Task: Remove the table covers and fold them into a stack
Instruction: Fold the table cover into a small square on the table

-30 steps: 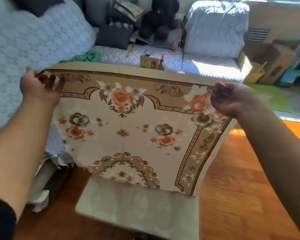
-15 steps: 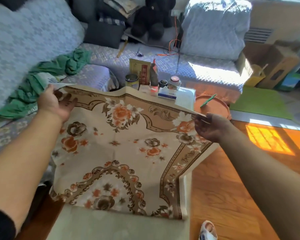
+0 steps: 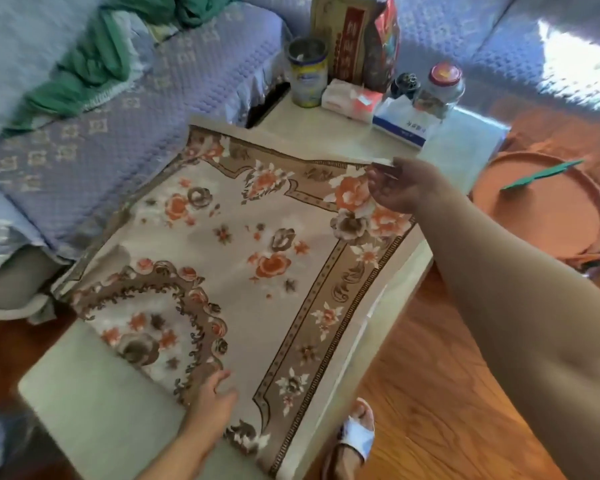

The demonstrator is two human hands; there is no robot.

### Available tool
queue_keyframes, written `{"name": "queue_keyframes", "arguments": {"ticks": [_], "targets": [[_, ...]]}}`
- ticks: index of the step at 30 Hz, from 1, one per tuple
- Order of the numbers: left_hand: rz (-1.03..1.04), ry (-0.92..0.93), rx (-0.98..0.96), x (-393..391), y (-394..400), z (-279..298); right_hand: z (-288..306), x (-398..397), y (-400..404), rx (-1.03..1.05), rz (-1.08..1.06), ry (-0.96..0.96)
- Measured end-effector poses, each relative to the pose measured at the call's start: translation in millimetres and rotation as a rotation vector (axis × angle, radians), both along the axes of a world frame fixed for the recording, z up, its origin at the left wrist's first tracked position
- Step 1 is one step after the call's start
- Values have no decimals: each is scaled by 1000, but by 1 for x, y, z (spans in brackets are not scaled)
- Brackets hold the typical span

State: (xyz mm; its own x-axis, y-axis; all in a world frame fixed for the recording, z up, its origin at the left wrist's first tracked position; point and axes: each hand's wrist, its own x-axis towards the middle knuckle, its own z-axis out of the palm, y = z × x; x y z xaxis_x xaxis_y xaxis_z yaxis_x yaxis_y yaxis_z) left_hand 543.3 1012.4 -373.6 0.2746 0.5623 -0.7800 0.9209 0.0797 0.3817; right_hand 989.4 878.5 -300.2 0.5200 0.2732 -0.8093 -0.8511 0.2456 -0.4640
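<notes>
1. Two hands are on the floral table cover (image 3: pixel 243 258), which lies spread across the pale table (image 3: pixel 94 400), reaching from its left edge to its right edge and stopping short of the far end.
2. Your right hand (image 3: pixel 400 187) pinches the cover's far right corner, fingers curled on the cloth and holding that corner slightly off the tabletop.
3. Your left hand (image 3: pixel 213 398) rests flat on the cover near the table's near edge, fingers straight and a little apart, pressing the cloth down.
4. At the table's far end, beyond the cover, stand a tin can (image 3: pixel 307 76), a tall printed box (image 3: pixel 342 39), a white packet (image 3: pixel 350 98), a flat blue-and-white box (image 3: pixel 400 128) and a red-lidded glass jar (image 3: pixel 442 88).
5. A green cloth (image 3: pixel 94 64) lies bunched on the quilted sofa (image 3: pixel 84 147) beside the table's left edge.
6. Off the table's right edge, a round orange tray (image 3: pixel 548 220) carries a green stick (image 3: pixel 542 174), and your sandalled foot (image 3: pixel 354 434) stands on the wooden floor (image 3: pixel 430 375) by the near right corner.
</notes>
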Motion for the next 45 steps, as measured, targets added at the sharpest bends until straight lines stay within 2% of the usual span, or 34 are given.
{"name": "queue_keyframes", "arguments": {"ticks": [4,6,8,11,13,15,18,22,26,29,31,34,36,38,40,42,45], "targets": [[22,134,9,-37,-52,-37,-52,34,0,0,6,3],[47,189,-12,-43,-70,-50,-75,32,-3,-42,123,-85],[78,226,-39,-50,-87,-65,-110,11,-10,-300,414,-221],[116,233,-55,-52,-112,-82,-171,-50,-52,-727,921,-589],[114,217,-67,-46,-131,-79,-189,-99,-95,-900,1211,-765],[114,221,-59,-42,-149,-75,-190,-136,-140,-937,1381,-805],[147,225,-23,-41,-176,-71,-174,-142,-191,-914,1419,-742],[291,225,4,-38,-216,-77,-159,-71,-212,-1005,1443,-796],[555,144,-39,-8,-254,-68,-142,-2,-202,-1032,1396,-805],[601,137,-2,27,-268,-69,-147,45,-177,-1033,1392,-834],[536,157,23,63,-267,-72,-159,75,-150,-1026,1383,-912],[343,252,238,132,-262,-88,-190,112,-106,-989,1379,-1050],[227,251,351,181,-258,-95,-204,122,-86,-1004,1368,-1093],[203,208,368,231,-255,-100,-210,124,-75,-991,1357,-1073],[197,181,322,273,-251,-103,-209,125,-69,-923,1335,-929],[164,160,253,308,-244,-105,-212,129,-68,-899,1401,-802],[72,164,235,343,-232,-107,-216,140,-72,-925,1549,-878]]}}
